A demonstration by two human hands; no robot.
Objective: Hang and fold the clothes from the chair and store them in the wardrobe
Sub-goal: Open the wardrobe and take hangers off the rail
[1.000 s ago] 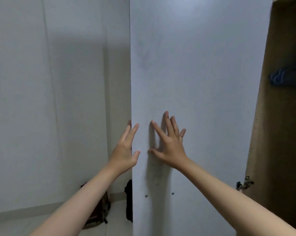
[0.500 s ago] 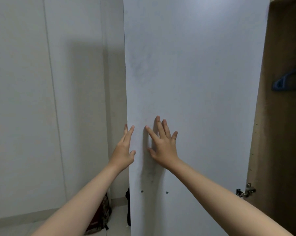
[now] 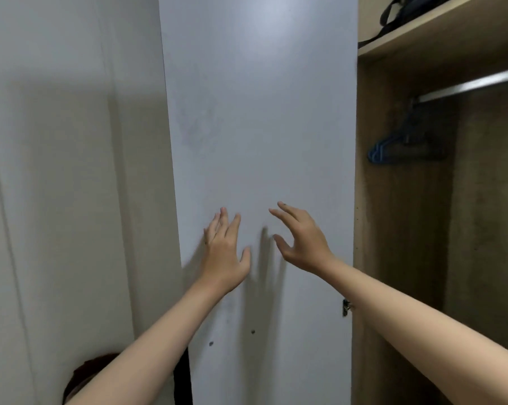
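A plain white wall [image 3: 57, 171] stands beside an open wardrobe [image 3: 398, 229] with one pale door [image 3: 255, 112] swung out. Two bare hands reach toward that door. The left hand [image 3: 225, 252] lies flat with straight fingers, seemingly on the panel. The right hand [image 3: 302, 239], just beside it, hovers with loosely spread fingers, holding nothing. Up and right of both hands, a cluster of blue hangers [image 3: 393, 147], too bunched to count, hangs from one metal rail [image 3: 468, 84]. No clothes or chair are visible.
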